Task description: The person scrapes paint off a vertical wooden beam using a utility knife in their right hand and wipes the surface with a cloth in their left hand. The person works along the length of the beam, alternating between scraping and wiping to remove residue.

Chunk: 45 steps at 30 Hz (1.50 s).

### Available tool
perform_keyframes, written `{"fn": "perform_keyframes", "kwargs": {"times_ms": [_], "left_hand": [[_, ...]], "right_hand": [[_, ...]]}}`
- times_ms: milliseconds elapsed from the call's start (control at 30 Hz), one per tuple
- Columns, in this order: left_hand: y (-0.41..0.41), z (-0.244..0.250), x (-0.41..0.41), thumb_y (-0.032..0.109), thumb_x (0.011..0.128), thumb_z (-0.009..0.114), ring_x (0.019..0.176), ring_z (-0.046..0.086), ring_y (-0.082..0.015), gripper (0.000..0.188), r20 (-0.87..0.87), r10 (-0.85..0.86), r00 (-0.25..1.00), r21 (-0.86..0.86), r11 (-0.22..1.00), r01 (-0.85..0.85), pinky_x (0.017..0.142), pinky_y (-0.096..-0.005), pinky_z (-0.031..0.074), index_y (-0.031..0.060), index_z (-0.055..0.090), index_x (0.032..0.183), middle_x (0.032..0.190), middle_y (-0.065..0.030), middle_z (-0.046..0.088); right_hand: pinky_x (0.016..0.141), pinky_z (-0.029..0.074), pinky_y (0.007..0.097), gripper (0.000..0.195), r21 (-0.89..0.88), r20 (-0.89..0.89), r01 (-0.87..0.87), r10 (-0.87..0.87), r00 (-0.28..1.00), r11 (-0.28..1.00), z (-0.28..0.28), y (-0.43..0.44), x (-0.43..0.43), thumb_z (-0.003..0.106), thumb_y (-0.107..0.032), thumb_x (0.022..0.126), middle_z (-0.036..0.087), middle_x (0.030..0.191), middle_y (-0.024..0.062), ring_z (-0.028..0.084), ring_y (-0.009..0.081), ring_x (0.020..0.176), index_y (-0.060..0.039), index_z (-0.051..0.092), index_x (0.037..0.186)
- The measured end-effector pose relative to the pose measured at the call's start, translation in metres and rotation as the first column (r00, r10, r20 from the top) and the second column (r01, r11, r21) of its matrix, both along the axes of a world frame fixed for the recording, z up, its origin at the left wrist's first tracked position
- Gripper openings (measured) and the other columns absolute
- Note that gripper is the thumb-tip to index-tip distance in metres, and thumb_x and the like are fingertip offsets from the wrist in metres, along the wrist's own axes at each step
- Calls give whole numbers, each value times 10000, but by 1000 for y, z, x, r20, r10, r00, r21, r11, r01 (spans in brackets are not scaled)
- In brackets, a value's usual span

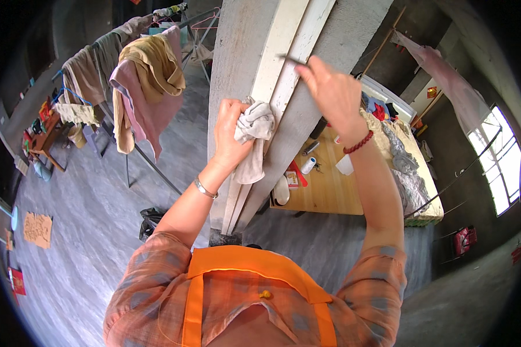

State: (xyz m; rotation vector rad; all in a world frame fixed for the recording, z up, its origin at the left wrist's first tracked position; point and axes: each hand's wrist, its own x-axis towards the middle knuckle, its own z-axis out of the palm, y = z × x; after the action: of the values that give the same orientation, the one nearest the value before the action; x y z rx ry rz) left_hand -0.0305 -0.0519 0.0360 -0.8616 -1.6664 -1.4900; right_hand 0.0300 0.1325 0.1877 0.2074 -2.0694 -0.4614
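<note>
My left hand (232,134) grips a bunched, pale grey cloth (255,123), one end of which hangs down in front of a white-painted wooden door frame (282,82). Higher and to the right, my right hand (334,93) holds a thin, dark tool (290,59) by one end, its tip over the white frame. The tool is slightly blurred and its exact kind cannot be told; most of its grip is hidden in my fingers. Small chips and marks show in the frame's paint near the tool.
Bare concrete wall (239,52) flanks the frame. At left stands a metal drying rack (145,158) hung with clothes (152,65). Through the opening at right are a wooden table (330,191) with a thread spool (308,165) and a bed (434,204). A black plastic bag (150,221) lies on the floor.
</note>
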Motion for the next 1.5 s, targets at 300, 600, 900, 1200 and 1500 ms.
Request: {"fn": "perform_keyframes", "kwargs": {"times_ms": [300, 600, 900, 1200, 1500], "left_hand": [[-2, 1, 0, 85, 750, 784, 970, 605, -357, 293, 8, 10, 1000, -27, 1000, -9, 824, -412, 500, 55, 617, 989, 1030, -133, 545], [3, -1, -2, 102, 747, 792, 966, 605, -362, 312, -6, 8, 1000, -27, 1000, -8, 810, -417, 498, 62, 609, 995, 1032, -130, 542], [-1, -1, -2, 121, 755, 796, 964, 616, -358, 311, 11, 1, 1000, -38, 999, 0, 800, -417, 507, 68, 608, 997, 1034, -124, 548], [-2, 0, -1, 133, 772, 784, 954, 618, -356, 276, 29, 5, 1000, -30, 1000, -4, 789, -417, 506, 68, 607, 973, 1022, -122, 554], [-2, 4, 3, 146, 773, 787, 929, 612, -353, 272, 53, -12, 999, -21, 1000, 13, 779, -419, 501, 69, 611, 966, 997, -121, 549]], "right_hand": [[437, 469, 420, 409, 7, 68, -28, 28, 997, 1000, -16, 0, 1, 558, -466, 1012, 657, 653, 79, 651, 314, 537, -98, 539, 834], [436, 478, 406, 390, -9, 83, -32, 33, 996, 999, -18, 0, 1, 587, -463, 997, 660, 658, 77, 663, 304, 555, -113, 540, 832], [411, 469, 401, 413, -18, -20, -45, 45, 999, 999, 20, -3, -6, 539, -497, 1010, 645, 626, 81, 642, 302, 497, -116, 538, 850], [449, 493, 438, 459, -38, 171, 80, -72, 983, 996, 5, -20, 7, 551, -500, 1010, 640, 600, 127, 661, 336, 541, -84, 539, 817], [483, 506, 460, 472, -18, 220, 47, -42, 975, 999, 10, -27, -7, 532, -503, 1017, 660, 648, 140, 659, 365, 560, -68, 536, 836]]}}
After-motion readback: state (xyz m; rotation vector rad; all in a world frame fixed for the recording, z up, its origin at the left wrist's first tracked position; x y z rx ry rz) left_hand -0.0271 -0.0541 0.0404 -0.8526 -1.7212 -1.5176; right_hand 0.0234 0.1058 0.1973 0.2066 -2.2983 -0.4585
